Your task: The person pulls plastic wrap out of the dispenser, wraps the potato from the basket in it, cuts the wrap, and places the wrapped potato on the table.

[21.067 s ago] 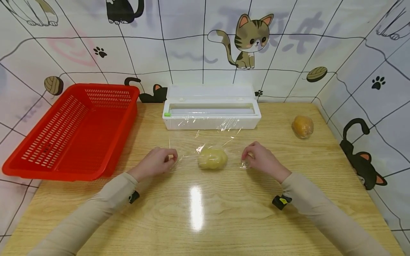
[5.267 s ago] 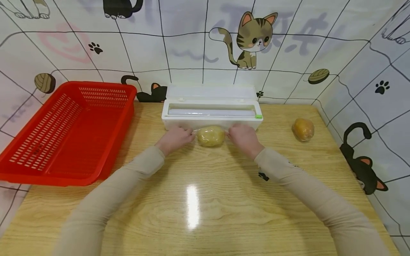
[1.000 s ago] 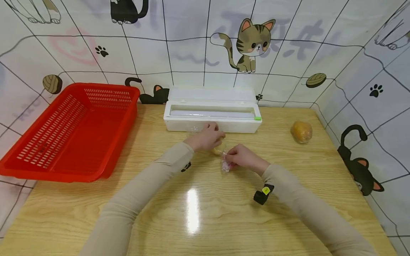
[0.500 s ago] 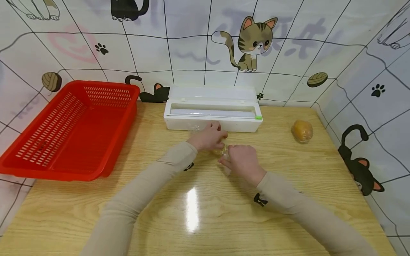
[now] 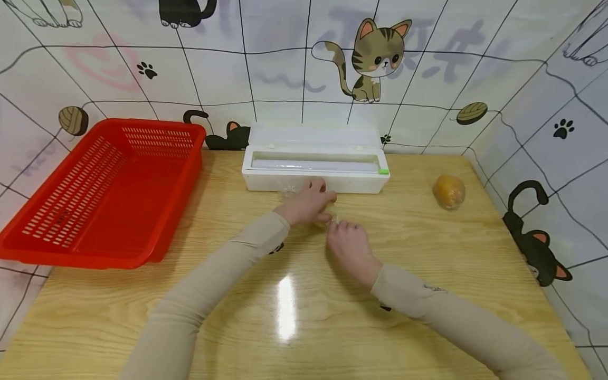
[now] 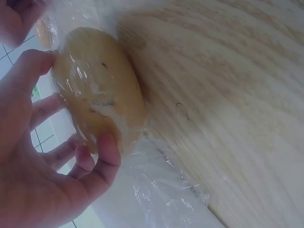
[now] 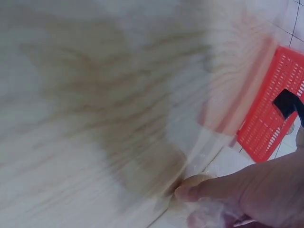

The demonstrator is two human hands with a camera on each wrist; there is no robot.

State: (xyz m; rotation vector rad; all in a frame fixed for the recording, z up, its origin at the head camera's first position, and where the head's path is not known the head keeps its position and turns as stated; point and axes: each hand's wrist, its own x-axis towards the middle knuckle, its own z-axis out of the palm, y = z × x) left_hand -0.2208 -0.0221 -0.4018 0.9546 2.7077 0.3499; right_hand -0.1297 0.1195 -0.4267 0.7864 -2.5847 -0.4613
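Note:
My left hand [image 5: 309, 203] curls round a potato [image 6: 97, 88] covered in clear plastic wrap, just in front of the white box. In the left wrist view its fingertips press on the potato's side and lower end, and a loose, crinkled tail of wrap [image 6: 159, 183] trails from that end. My right hand [image 5: 350, 247] is close by on the near right, fingers curled, pinching the gathered wrap [image 7: 209, 211] at the potato's other end. From the head view the potato is almost wholly hidden behind the left hand.
Behind the hands stands a white cling film box [image 5: 315, 182], lid up, roll inside, with a green slider [image 5: 383, 171] at its right end. A red basket [image 5: 161, 227] occupies the left. An orange-yellow wrapped round item [image 5: 448, 191] sits at the right.
Earlier the potato lay under a film sheet drawn from the box; now it is wrapped, and the slider is at the right. Lately the right hand has turned over while twisting the wrap end.

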